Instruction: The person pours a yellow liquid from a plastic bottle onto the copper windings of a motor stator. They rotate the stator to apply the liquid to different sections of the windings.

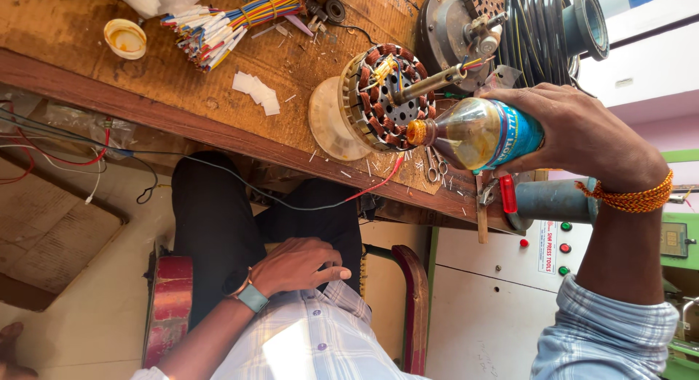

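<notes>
The left hand (pixel 302 267) lies loosely curled on the person's lap, fingers half closed, holding nothing. Farther out, the right hand (pixel 575 132) is wrapped tight around a plastic bottle (pixel 477 135) of yellowish liquid, tipped on its side over the bench (pixel 87 67). The bottle's orange mouth touches or sits just beside the copper windings of the stator (pixel 382 96). Beyond lie paper slips (pixel 256 91), a wire bundle (pixel 233 20) and a small cap (pixel 125 38).
</notes>
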